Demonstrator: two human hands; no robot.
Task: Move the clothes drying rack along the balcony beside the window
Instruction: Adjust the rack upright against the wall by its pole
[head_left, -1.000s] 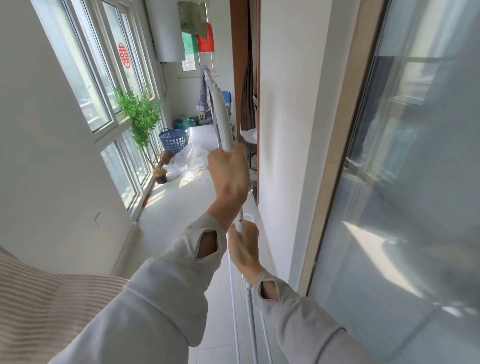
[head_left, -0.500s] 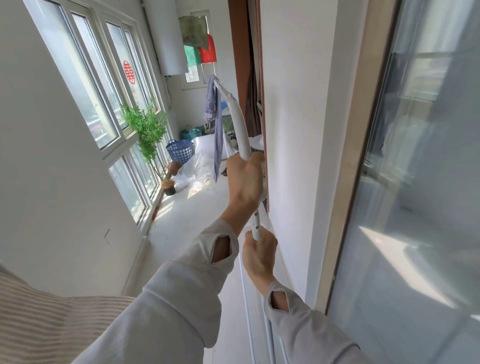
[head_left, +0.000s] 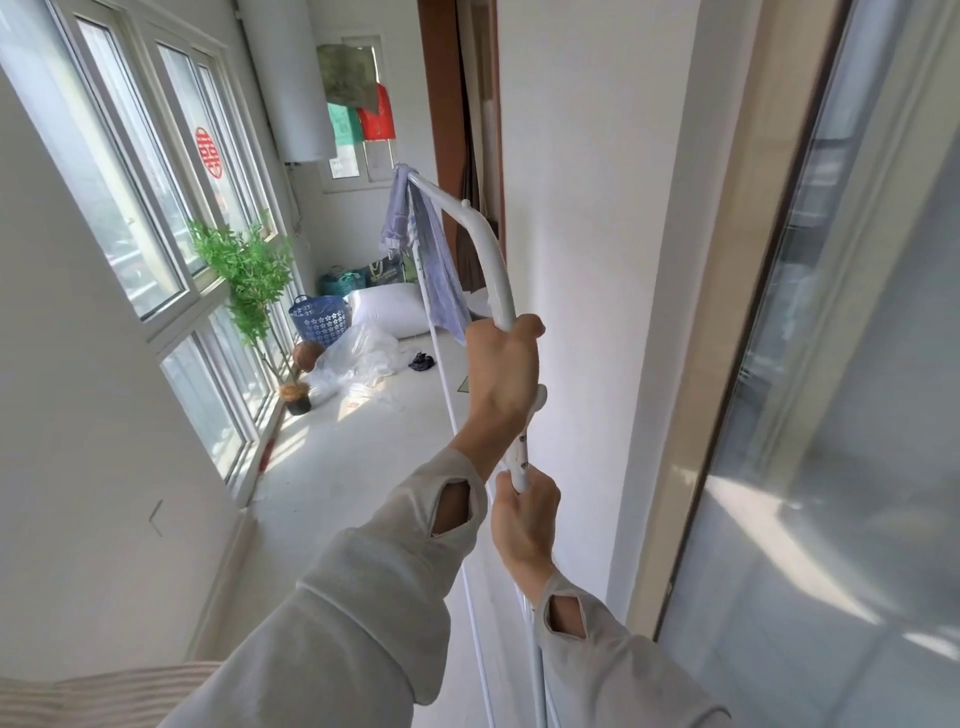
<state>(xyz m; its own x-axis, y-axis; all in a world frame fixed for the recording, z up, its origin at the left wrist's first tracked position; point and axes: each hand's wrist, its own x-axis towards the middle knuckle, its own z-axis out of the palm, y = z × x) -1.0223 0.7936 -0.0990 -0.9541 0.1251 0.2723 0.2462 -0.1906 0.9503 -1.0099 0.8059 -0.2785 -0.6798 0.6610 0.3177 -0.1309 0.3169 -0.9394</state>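
The white metal clothes drying rack (head_left: 488, 260) stands folded and upright close to the right wall, with a pale blue cloth (head_left: 436, 260) hanging from its top bar. My left hand (head_left: 501, 379) is closed around the curved upper tube. My right hand (head_left: 524, 525) grips the same tube just below it. The rack's thin legs run down past my arms and out of the frame's bottom edge.
Windows (head_left: 156, 208) line the left side of the narrow balcony. A potted green plant (head_left: 254, 291), blue basket (head_left: 319, 319), white pillow (head_left: 387, 312) and plastic sheeting (head_left: 358, 358) lie at the far end. A glass sliding door (head_left: 831, 415) is on the right.
The rack's top has swung right, closer to the wall, and the blue cloth has come into clear view. Both hands keep their grip and have shifted right.
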